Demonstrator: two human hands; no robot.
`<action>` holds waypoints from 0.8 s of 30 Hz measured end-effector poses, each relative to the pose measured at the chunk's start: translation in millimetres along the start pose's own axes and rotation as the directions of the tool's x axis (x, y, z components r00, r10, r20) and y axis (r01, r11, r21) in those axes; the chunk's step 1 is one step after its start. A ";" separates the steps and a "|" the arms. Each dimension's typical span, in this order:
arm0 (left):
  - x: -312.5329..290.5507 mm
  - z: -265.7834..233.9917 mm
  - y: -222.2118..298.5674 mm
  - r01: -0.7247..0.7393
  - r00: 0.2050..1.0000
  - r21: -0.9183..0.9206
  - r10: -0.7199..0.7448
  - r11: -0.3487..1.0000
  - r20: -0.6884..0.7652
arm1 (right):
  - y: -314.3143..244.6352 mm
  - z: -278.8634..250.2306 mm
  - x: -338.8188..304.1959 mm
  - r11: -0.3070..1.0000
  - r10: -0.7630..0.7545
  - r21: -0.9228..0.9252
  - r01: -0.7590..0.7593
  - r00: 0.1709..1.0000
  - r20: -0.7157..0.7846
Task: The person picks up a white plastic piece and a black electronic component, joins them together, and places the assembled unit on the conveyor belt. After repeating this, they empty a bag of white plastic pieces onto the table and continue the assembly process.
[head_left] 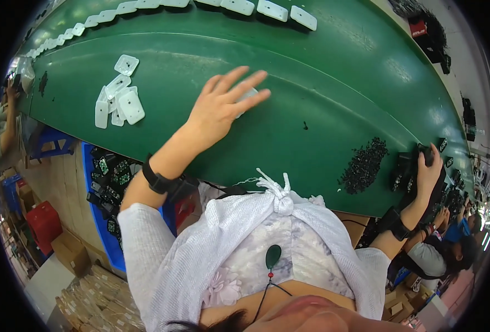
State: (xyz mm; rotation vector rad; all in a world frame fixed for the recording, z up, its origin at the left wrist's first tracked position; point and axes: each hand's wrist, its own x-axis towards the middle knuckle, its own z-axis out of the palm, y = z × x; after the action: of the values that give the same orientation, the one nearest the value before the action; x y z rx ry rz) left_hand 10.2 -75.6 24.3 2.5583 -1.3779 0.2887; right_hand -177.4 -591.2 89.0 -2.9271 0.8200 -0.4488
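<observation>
Hands work at a long green counter [333,94] that curves across the view. The person's left hand [223,105] lies flat on the counter with its fingers spread, palm down over a white rounded-rectangle plastic plate [249,94], of which only an edge shows beneath the fingers. Left of that hand, a loose pile of the same white plastic plates [118,99] sits on the counter, well apart from it. A row of more white plates [267,9] runs along the far edge of the counter. The right hand [428,171], at the right end of the counter, is closed around a small black plastic part [426,155], its grip pressed together on it. Just left of that hand lies a heap of small black pieces [365,164]. Both wrists carry black wristbands [157,180]. Below the near edge of the counter, on the left, a blue bin [104,227] holds dark electronic parts. Another person [449,243] sits at the near right.
</observation>
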 end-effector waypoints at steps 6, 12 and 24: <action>-10.7 16.2 -22.3 -0.112 0.983 0.065 0.100 0.992 0.154 | -149.8 37.3 -3.9 0.727 -0.178 0.683 0.075 0.981 0.082; -24.6 11.4 -28.0 0.108 0.989 0.057 -0.114 0.992 0.097 | -199.3 85.0 -23.6 0.823 -0.442 0.454 0.341 0.887 0.133; -26.8 37.3 -5.4 0.317 0.892 -0.343 -0.401 0.884 -0.207 | -299.3 81.4 -30.1 0.580 -0.662 0.657 0.482 0.748 0.036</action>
State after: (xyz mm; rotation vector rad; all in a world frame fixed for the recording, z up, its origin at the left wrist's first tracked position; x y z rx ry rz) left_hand 2.8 -62.0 -19.2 2.3478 -0.7558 0.3209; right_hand -28.9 -320.6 46.3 -2.4414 -0.3355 -0.2412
